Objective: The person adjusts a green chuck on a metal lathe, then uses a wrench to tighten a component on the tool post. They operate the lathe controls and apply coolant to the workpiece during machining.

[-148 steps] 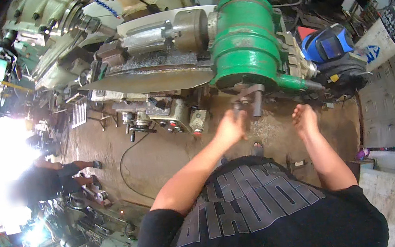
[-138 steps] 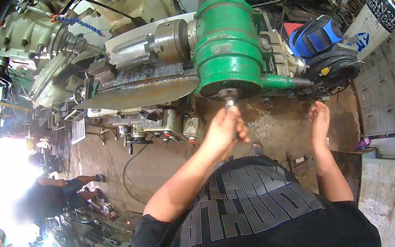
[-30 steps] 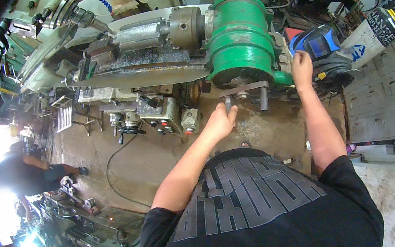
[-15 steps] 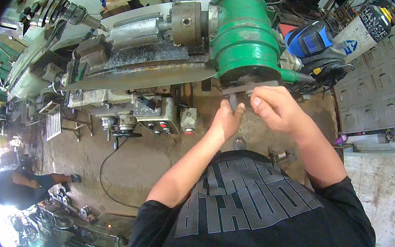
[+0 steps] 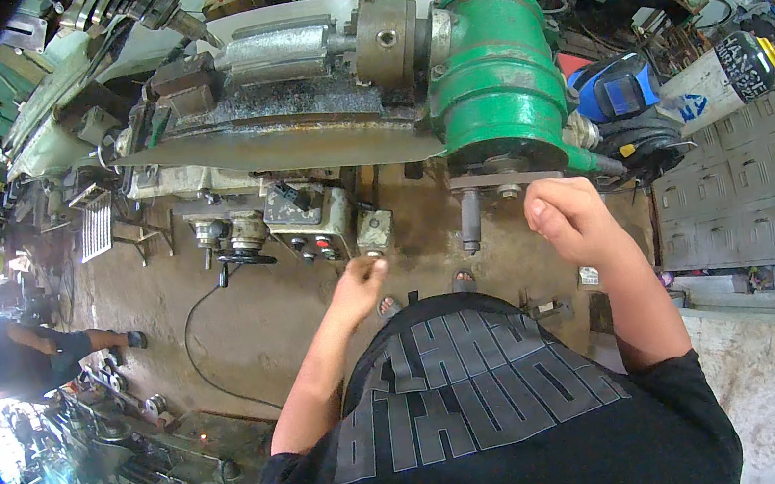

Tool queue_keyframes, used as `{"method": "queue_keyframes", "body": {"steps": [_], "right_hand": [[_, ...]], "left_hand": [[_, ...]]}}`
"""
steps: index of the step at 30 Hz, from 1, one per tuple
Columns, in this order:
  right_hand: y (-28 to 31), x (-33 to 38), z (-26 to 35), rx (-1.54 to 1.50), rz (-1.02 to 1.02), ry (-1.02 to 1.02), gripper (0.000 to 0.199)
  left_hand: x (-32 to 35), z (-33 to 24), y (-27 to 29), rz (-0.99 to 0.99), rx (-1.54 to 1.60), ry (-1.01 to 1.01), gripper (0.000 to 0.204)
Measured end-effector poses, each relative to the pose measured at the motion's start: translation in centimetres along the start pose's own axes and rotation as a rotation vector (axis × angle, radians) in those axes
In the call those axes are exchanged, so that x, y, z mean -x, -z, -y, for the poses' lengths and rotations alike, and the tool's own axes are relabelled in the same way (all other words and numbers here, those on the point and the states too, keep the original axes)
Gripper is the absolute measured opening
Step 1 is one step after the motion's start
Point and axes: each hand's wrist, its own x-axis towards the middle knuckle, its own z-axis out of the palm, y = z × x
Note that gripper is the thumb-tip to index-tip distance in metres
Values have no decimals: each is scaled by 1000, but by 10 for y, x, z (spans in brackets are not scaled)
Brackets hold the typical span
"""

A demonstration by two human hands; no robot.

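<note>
My left hand (image 5: 357, 289) reaches forward with its fingers curled together at the near end of a small grey switch box (image 5: 375, 229). Its fingertips cover that end, where the button is hidden. My right hand (image 5: 571, 219) is closed in a fist at the right end of a flat metal bar (image 5: 483, 182); anything inside the fist is hidden. The bar sits under a green cylindrical housing (image 5: 495, 78). A dark crank handle (image 5: 471, 220) points down from its left part, with neither hand on it.
Left of the housing are a chuck (image 5: 379, 43) and a machine bed with metal shavings (image 5: 298, 101). A control box with a lever (image 5: 307, 216) stands below. Grey lockers (image 5: 747, 191), a blue welding mask (image 5: 617, 89) and a gas cylinder (image 5: 716, 75) are right. Another person (image 5: 18, 358) is far left.
My left hand has let go of the crank handle and moved left to the small switch box. My right fist stays near the bar's right end. The view has shifted slightly.
</note>
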Motion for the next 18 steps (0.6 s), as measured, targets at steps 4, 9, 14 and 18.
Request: {"method": "queue_keyframes", "body": {"steps": [4, 9, 14, 18], "right_hand": [[5, -6, 10, 300, -154, 182, 11], [19, -27, -11, 950, -137, 225, 26], [27, 19, -58, 964, -225, 64, 30], [-23, 62, -116, 548, -566, -209, 23]], "left_hand": [[-6, 115, 25, -121, -142, 84, 48], [32, 250, 42, 86, -305, 509, 48], [104, 341, 57, 191, 20, 794, 42], [140, 367, 61, 211, 56, 872, 41]]}}
